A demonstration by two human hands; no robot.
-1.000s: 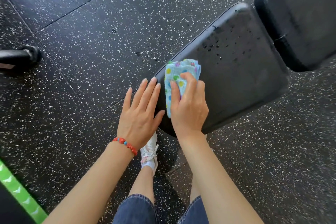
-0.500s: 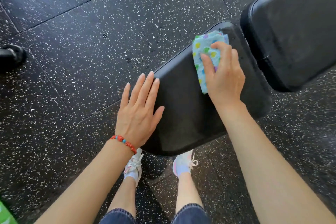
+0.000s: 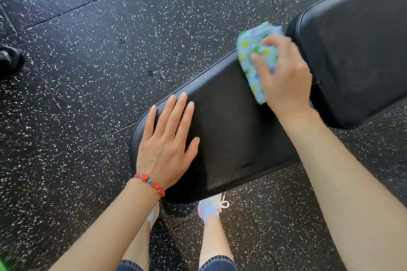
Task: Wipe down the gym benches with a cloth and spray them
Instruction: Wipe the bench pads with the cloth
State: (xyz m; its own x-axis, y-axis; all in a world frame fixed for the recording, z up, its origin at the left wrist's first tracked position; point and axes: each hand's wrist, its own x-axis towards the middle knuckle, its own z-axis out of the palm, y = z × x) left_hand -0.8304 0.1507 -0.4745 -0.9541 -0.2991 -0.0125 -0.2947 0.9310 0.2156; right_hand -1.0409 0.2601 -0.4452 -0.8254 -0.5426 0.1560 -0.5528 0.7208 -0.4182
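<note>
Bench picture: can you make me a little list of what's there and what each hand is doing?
place: speckled black gym floor
seat pad: black, no droplets visible
back pad: black, beside the seat pad
cloth: blue with coloured dots, at the seat pad's far end
right hand: pressing the cloth down
left hand: flat on the seat pad, empty
bracelet: red beads, left wrist
spray bottle: not in view
</note>
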